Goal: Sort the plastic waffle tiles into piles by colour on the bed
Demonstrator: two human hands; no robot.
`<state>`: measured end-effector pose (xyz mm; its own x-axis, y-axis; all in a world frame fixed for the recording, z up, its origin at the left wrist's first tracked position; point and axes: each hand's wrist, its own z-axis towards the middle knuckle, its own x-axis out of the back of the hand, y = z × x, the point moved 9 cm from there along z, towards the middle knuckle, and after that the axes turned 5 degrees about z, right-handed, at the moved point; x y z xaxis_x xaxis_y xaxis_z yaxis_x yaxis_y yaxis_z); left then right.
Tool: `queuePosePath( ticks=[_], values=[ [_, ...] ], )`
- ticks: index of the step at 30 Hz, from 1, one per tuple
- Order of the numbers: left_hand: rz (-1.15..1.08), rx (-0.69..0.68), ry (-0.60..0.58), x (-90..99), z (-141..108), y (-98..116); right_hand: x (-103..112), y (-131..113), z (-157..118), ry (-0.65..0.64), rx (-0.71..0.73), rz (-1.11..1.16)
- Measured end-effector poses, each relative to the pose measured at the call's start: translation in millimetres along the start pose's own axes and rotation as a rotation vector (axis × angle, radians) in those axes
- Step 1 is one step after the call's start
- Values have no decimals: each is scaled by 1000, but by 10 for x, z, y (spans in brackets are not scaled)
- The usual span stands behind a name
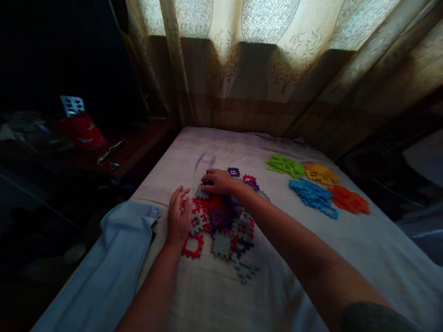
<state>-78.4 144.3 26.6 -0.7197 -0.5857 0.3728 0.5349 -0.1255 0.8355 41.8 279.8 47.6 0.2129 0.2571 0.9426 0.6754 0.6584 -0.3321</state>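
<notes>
A mixed pile of red, purple and grey interlocking building tiles with toothed edges lies on the bed sheet between my hands. My left hand (179, 216) is open at the pile's left side, fingers slightly bent, beside a grey window tile (197, 222). At the far edge of the pile my right hand (218, 181) curls its fingers over a dark purple tile (208, 182), mostly hidden by them. Nearer to me are a red square frame tile (193, 246), a solid grey square tile (222, 244) and a grey triangular tile (245, 269).
Sorted piles of green tiles (284, 166), yellow tiles (321, 173), blue tiles (312, 195) and orange tiles (349, 199) lie to the right. Light blue cloth (126, 249) hangs over the left bed edge. A dark side table (133, 150) holds a red pouch (85, 132). Curtains (256, 74) hang behind.
</notes>
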Motion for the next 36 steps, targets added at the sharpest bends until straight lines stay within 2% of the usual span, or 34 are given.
queuePosePath(
  ticks=[4,7,9,12,15,17,20,23,25,30,33,36],
  values=[
    [6,-23,-3,-18,14,34,176,-132,-581,205,9,3],
    [-6,-35,-4,-32,27,34,203,-193,-1232,360,5,53],
    [-10,-40,-9,-46,35,24,63,-300,-1680,375,46,60],
    [-19,-30,-17,-65,41,4,-298,-545,-2144,265,181,12],
    [-42,-12,-15,-61,33,5,-462,-587,-2211,248,193,-36],
    [-50,-13,-13,-49,21,27,-380,-425,-2090,356,69,-44],
    [-26,-32,-32,-44,3,59,-189,-84,-1984,593,-157,16],
    [28,-67,-99,-73,-35,64,-136,169,-2128,779,-269,113],
    [66,-100,-151,-88,-96,64,-162,272,-2311,832,-285,164],
    [188,-197,-260,-94,-414,150,-230,386,-2678,770,-335,269],
    [254,-298,-308,-113,-639,298,-236,210,-2670,693,-278,236],
    [244,-331,-286,-81,-754,369,-276,-47,-2576,602,-196,159]
  ],
)
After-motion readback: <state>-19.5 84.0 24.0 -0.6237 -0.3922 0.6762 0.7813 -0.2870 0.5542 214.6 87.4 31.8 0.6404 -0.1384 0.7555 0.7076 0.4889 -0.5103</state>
